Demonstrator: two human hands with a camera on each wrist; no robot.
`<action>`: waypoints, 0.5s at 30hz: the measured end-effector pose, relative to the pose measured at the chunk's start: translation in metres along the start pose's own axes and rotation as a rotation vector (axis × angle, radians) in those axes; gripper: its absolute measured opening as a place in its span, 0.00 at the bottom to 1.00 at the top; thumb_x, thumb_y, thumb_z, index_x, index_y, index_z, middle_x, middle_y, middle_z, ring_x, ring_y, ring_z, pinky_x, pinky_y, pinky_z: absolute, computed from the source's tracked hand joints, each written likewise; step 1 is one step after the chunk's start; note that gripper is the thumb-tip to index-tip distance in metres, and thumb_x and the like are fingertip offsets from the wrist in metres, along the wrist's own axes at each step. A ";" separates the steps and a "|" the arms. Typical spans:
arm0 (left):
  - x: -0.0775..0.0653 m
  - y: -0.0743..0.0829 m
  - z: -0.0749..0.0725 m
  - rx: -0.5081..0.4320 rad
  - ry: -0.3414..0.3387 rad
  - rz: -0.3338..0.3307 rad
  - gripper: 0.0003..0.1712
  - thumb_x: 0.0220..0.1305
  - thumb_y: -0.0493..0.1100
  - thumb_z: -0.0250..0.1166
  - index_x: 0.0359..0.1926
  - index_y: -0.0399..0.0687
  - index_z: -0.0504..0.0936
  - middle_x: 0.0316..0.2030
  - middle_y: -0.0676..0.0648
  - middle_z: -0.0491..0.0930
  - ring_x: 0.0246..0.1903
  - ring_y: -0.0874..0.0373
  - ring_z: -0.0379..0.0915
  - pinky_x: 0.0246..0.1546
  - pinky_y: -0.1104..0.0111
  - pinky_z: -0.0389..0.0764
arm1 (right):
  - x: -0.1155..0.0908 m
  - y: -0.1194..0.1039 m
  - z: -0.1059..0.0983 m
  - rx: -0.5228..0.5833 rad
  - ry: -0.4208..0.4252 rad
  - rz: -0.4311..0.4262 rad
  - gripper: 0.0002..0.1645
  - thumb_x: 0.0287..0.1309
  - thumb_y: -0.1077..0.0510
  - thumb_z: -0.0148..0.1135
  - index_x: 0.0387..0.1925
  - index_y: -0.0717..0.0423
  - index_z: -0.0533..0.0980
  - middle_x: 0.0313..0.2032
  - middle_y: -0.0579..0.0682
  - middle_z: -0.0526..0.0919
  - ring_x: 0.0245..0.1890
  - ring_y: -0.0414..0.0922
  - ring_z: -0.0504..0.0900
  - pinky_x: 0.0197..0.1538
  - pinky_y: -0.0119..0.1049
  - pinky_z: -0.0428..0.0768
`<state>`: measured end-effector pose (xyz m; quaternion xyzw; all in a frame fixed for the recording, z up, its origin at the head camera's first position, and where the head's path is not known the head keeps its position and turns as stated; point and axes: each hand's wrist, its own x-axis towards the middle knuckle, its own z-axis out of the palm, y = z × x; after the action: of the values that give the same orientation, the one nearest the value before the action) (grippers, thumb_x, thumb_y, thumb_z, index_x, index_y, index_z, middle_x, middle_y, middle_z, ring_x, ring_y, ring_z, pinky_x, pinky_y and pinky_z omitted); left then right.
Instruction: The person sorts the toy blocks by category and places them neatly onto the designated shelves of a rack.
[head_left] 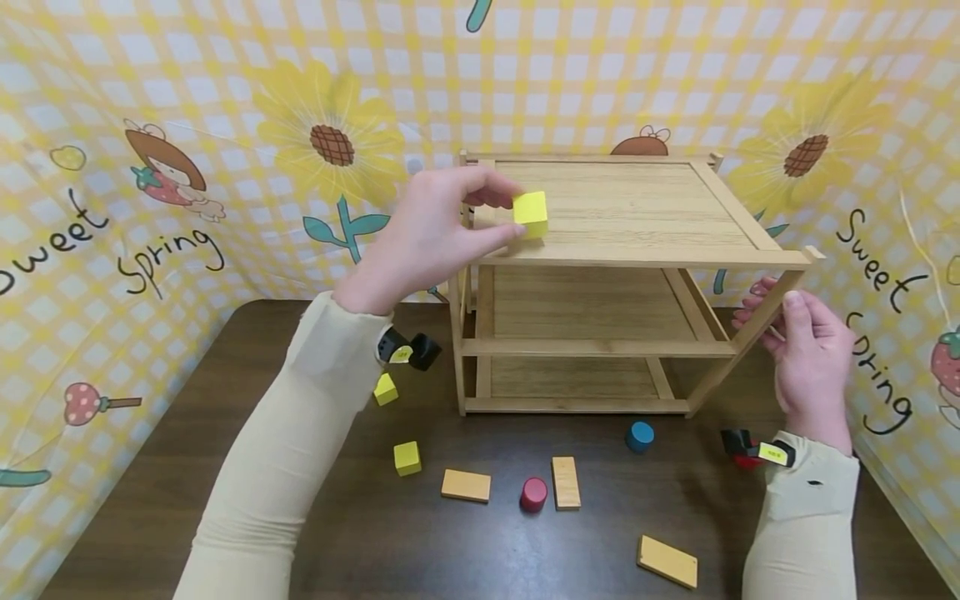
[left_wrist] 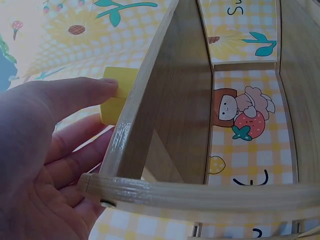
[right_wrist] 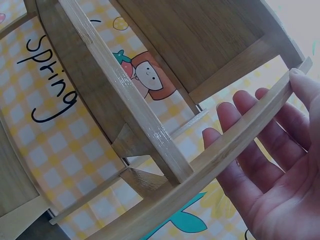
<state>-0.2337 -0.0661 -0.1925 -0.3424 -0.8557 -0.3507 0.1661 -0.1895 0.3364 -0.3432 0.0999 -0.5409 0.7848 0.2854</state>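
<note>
My left hand (head_left: 429,229) pinches a yellow cube (head_left: 531,215) between thumb and fingertips, at the left front part of the top board of the wooden shelf (head_left: 637,200); I cannot tell whether the cube touches that board. My right hand (head_left: 816,350) is at the shelf's right front post, my thumb against the near side of it and my loosely bent fingers round behind. One loose cube (head_left: 386,389) lies just left of the shelf, and another cube (head_left: 407,459) is nearer me, off its left front corner. In front of the shelf, on the dark table (head_left: 360,542), are a blue cylinder (head_left: 640,437) near its right end, a red cylinder (head_left: 533,495) farther out, and three flat wooden blocks (head_left: 466,486). Behind the shelf hangs a yellow checked cloth (head_left: 555,75) with printed sunflowers.
</note>
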 end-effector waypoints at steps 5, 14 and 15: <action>0.003 0.002 0.000 0.031 -0.039 -0.030 0.19 0.66 0.49 0.72 0.55 0.50 0.85 0.47 0.55 0.84 0.51 0.62 0.78 0.50 0.65 0.77 | 0.001 0.000 0.000 -0.015 0.007 0.005 0.29 0.73 0.58 0.59 0.56 0.86 0.70 0.48 0.64 0.83 0.41 0.53 0.85 0.43 0.37 0.86; 0.007 0.001 0.002 0.025 -0.071 -0.067 0.19 0.66 0.51 0.71 0.55 0.52 0.85 0.46 0.55 0.84 0.50 0.62 0.78 0.53 0.65 0.76 | 0.001 0.001 0.000 0.018 0.013 -0.001 0.28 0.73 0.58 0.60 0.55 0.86 0.71 0.47 0.65 0.82 0.39 0.53 0.85 0.41 0.38 0.87; 0.007 0.000 0.003 0.018 -0.072 -0.071 0.19 0.66 0.51 0.71 0.55 0.52 0.85 0.45 0.55 0.84 0.50 0.63 0.78 0.53 0.65 0.77 | 0.001 0.001 -0.001 0.018 0.012 -0.002 0.28 0.73 0.58 0.60 0.55 0.85 0.71 0.47 0.65 0.82 0.39 0.53 0.85 0.41 0.38 0.87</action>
<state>-0.2384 -0.0611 -0.1908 -0.3227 -0.8759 -0.3360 0.1255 -0.1906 0.3367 -0.3441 0.0983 -0.5321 0.7898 0.2888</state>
